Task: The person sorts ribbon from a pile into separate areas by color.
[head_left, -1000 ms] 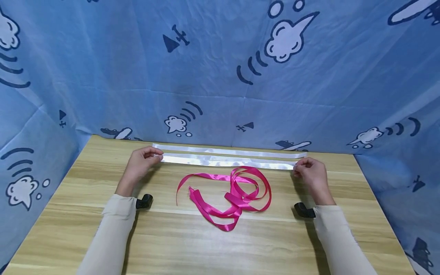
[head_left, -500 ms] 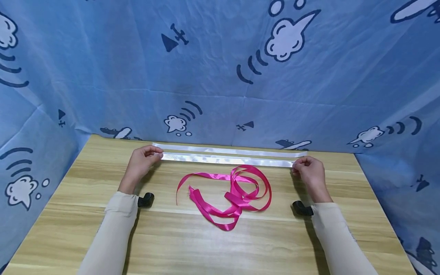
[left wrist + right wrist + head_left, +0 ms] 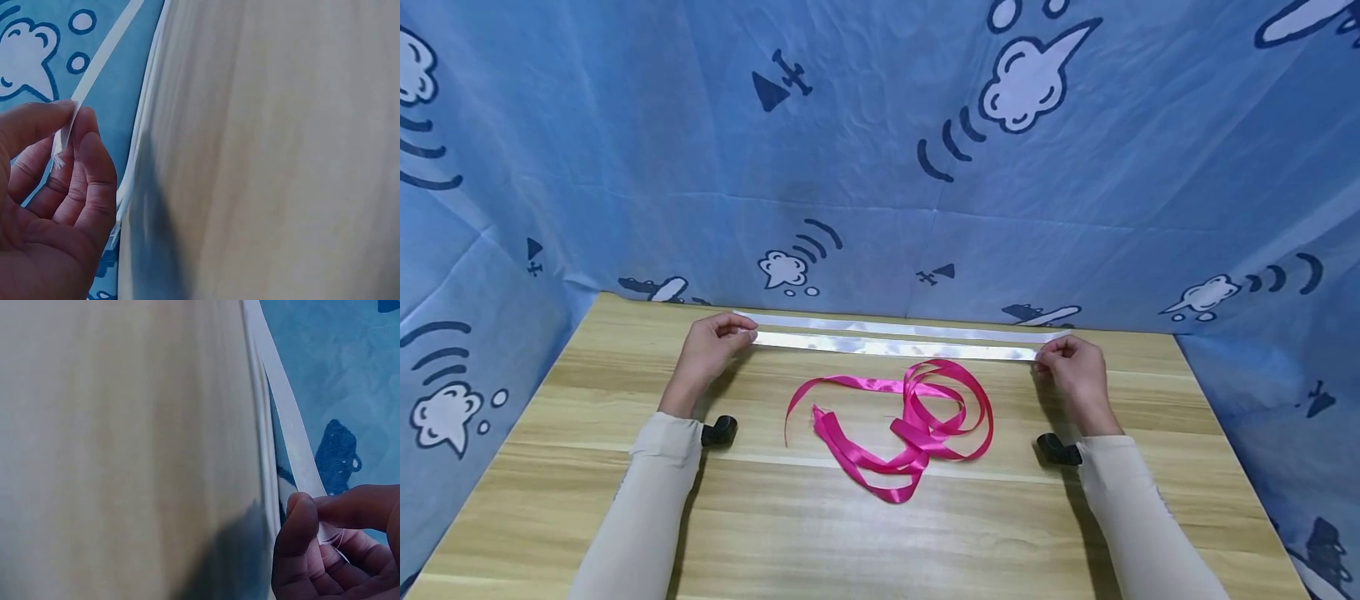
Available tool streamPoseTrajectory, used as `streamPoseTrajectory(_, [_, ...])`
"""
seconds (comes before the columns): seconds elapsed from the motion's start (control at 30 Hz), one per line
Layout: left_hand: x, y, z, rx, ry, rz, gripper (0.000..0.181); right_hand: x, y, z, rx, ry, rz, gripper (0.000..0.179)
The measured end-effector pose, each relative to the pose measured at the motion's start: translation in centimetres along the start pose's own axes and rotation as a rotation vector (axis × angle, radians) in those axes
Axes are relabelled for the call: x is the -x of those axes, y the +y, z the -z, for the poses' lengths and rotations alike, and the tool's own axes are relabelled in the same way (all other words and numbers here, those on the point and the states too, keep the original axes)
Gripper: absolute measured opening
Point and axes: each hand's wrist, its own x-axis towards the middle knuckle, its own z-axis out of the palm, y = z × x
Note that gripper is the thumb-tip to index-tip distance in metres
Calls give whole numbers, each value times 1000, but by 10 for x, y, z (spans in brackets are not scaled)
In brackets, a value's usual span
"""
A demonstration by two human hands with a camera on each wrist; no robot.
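Note:
A glossy white ribbon (image 3: 895,346) is stretched nearly straight between the two hands, just in front of a second white ribbon (image 3: 902,328) lying along the table's back. My left hand (image 3: 709,350) pinches its left end between thumb and fingertips; the frayed tip shows below the thumb in the left wrist view, where the ribbon (image 3: 100,61) runs up and away. At the other end, my right hand (image 3: 1077,379) pinches the ribbon, and in the right wrist view a loose thread hangs from the ribbon's (image 3: 289,412) end. A loosely looped pink ribbon (image 3: 913,437) lies nearer, between the arms.
The wooden table (image 3: 850,550) reaches back to a blue patterned cloth (image 3: 880,150) that hangs behind it and at both sides. Black wrist cameras sit on both beige sleeves (image 3: 647,500).
Both hands have shifted slightly toward the table's back, the right a bit more and inward. The front white ribbon has come closer to the rear one. The pink ribbon lies as before.

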Motion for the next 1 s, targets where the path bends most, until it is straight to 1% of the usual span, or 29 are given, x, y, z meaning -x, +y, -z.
streamPoseTrajectory(0.33, [1,-9,-1,-58,-61,-12,20,3,12,2,42,-49,-44,11])
streamPoseTrajectory(0.5, [-1,-12,-3,-99,-88,-14,18,5,13,4,74,-69,-38,10])
streamPoseTrajectory(0.7, [3,-10,-2,-148,-97,-16,18,7,12,5,87,-71,-25,10])
streamPoseTrajectory(0.83, [4,-9,1,-166,-97,-22,19,7,14,7,99,-67,-12,9])
streamPoseTrajectory(1.0, [6,-9,8,-178,-86,-25,20,9,16,12,102,-52,-29,16])
